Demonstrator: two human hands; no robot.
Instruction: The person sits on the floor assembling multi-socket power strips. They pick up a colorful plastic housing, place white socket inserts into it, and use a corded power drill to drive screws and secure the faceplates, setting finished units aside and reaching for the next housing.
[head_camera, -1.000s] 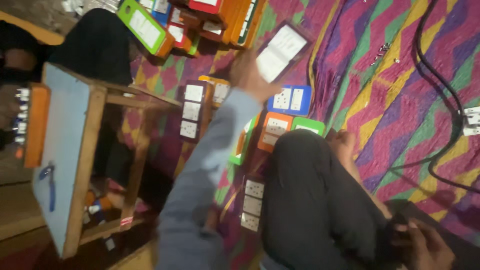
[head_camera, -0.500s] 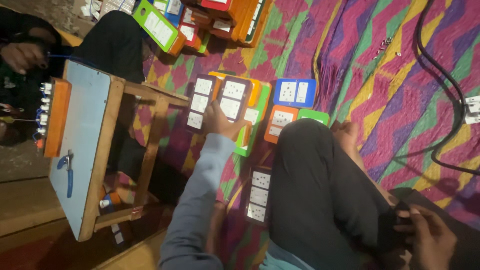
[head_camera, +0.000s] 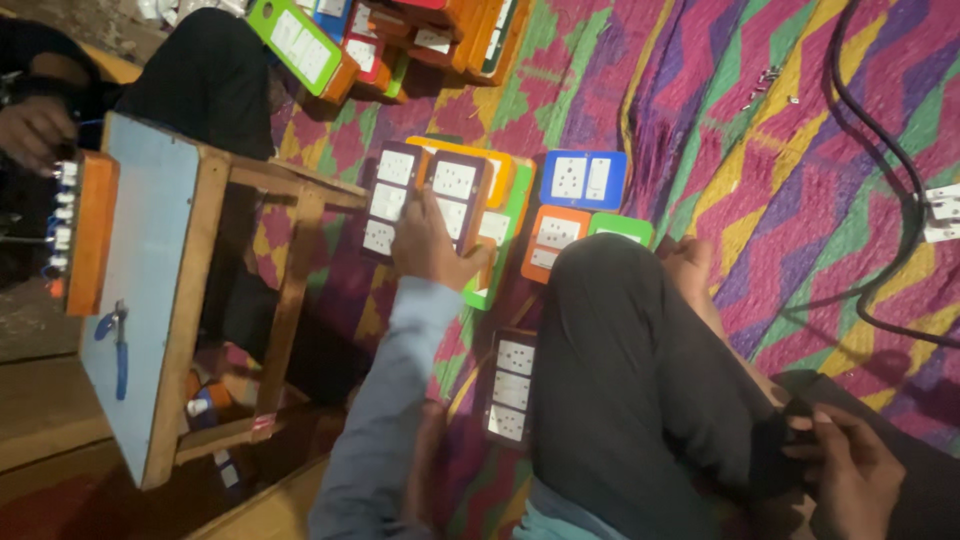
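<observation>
My left hand (head_camera: 432, 248) reaches out in a grey-blue sleeve and grips the near end of a brown switch board (head_camera: 456, 193) with white sockets. That board lies on an orange board (head_camera: 497, 170) and a green board (head_camera: 512, 225). Another brown board (head_camera: 388, 198) lies just left of it. A blue board (head_camera: 583, 178) and an orange board (head_camera: 552, 242) lie to the right. My right hand (head_camera: 852, 472) is at the bottom right, fingers curled on black cloth (head_camera: 790, 440) by my knee (head_camera: 620, 350).
A wooden stool with a blue top (head_camera: 150, 300) stands on the left, with an orange board (head_camera: 92, 230) at its side and a blue-handled tool (head_camera: 117, 345). Another person's hand (head_camera: 35, 130) works there. More boards (head_camera: 400, 40) are piled at the top. A black cable (head_camera: 880, 200) crosses the patterned mat.
My left hand held a board up in the air, then lowered it onto the pile in front of my knee, where it now lies flat. My right hand stayed put.
</observation>
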